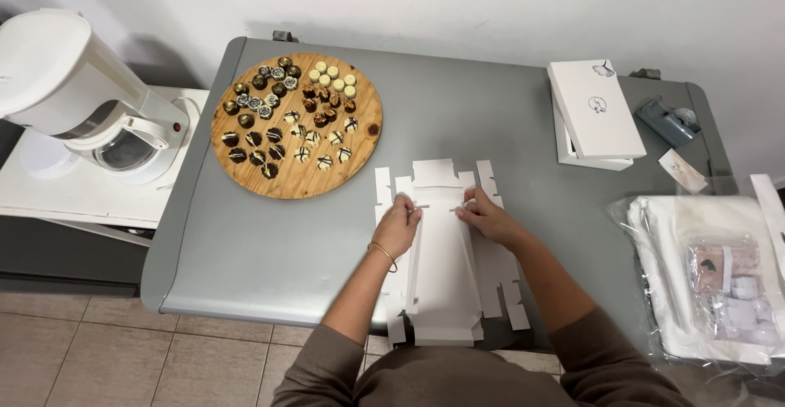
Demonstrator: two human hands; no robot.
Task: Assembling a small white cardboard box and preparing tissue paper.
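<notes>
a flat, unfolded white cardboard box blank (pixel 441 268) lies on the grey counter (pixel 245 251), its near end hanging just past the front edge. the left hand (pixel 397 225) and right hand (pixel 488 217) press on its upper part, fingers curled down onto the side flaps at the fold lines, pinching card. it looks light, thin and easily creased, so best held along the scored edges. a round wooden board of chocolates (pixel 296 125) sits beyond.
</notes>
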